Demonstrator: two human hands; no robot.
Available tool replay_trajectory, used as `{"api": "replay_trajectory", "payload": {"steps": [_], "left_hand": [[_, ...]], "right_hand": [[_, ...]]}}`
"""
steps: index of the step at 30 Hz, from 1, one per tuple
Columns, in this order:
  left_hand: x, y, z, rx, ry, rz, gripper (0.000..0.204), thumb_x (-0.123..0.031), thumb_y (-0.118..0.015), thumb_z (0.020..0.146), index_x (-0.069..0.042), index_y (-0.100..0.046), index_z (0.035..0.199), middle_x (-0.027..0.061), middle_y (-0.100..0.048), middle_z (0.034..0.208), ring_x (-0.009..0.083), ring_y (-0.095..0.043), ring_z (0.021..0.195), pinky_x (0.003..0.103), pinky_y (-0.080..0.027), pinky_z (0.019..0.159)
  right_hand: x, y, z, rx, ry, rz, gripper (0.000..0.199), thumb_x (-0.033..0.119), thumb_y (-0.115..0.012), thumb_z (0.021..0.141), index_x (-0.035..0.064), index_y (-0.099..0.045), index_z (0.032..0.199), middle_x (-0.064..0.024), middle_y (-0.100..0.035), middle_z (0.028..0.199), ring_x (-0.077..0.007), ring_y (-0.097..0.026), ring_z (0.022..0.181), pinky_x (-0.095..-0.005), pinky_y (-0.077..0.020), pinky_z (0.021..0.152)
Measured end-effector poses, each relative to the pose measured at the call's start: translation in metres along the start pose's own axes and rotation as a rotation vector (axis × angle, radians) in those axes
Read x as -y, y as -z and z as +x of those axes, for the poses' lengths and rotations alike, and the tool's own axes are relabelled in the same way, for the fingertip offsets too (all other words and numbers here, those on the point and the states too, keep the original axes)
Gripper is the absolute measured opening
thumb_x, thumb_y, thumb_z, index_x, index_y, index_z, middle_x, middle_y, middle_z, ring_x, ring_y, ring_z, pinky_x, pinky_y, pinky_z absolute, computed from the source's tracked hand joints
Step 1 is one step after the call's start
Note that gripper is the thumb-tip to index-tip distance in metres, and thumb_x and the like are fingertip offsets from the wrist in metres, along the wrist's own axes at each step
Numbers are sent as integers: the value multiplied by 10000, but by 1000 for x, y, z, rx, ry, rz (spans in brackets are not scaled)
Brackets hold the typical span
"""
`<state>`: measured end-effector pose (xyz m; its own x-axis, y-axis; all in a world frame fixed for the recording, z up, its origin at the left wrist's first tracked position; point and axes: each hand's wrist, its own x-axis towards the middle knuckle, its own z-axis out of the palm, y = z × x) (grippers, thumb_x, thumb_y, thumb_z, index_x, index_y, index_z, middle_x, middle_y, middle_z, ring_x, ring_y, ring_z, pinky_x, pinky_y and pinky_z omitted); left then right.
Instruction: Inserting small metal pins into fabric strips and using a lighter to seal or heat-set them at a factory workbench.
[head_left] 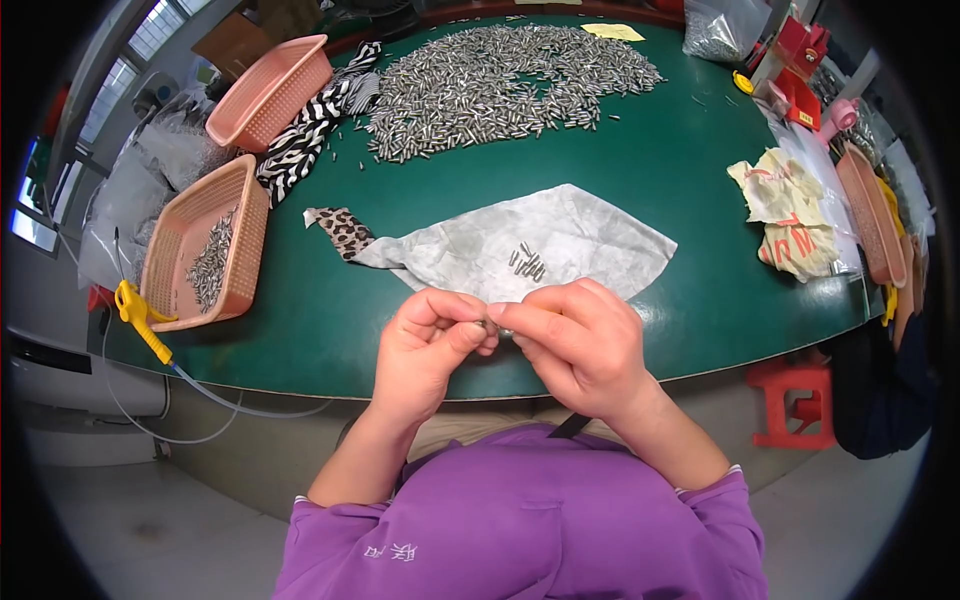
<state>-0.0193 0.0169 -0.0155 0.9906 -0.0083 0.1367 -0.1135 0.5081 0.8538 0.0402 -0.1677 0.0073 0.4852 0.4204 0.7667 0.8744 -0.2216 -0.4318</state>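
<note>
My left hand (424, 345) and my right hand (588, 345) meet above the near edge of the table, fingertips almost touching. Both are closed in a pinch, and slivers of shiny metal show at the fingertips. They look like small metal pins, mostly hidden by the fingers. Just beyond lies a grey-white cloth (450, 248), spread flat with one corner pointing away from me. A few loose metal pins (527, 263) rest on it. A leopard-print piece of cloth (345, 232) lies at its left end.
A broad heap of metal pins (480, 90) covers the far part of the green table (690, 190). At left stand two pink baskets (255, 215) (270, 90), beside a zebra-striped cloth (305, 145) and a yellow air gun (140, 318). Crumpled wrapping (790, 215) lies at right; a red stool (792, 405) stands below.
</note>
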Motion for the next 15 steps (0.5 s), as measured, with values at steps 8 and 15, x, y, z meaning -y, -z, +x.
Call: {"api": "replay_trajectory", "payload": {"steps": [8,15], "left_hand": [[0,0,0,-22,-20,-38,101,24,-647,918,-21,-582,980,125,-658,995,166,-647,841,299,-554,770],[1,0,-1,-1,-31,-5,91,19,-645,922,-17,-584,979,124,-663,983,170,-649,846,297,-555,776]], "right_hand": [[1,-1,-3,25,-32,19,362,56,-723,687,151,-741,1035,9,-650,812,-195,-608,654,-322,-491,545],[1,1,-1,45,16,-46,339,40,-748,725,124,-738,1053,-23,-654,826,-188,-601,651,-305,-465,551]]}}
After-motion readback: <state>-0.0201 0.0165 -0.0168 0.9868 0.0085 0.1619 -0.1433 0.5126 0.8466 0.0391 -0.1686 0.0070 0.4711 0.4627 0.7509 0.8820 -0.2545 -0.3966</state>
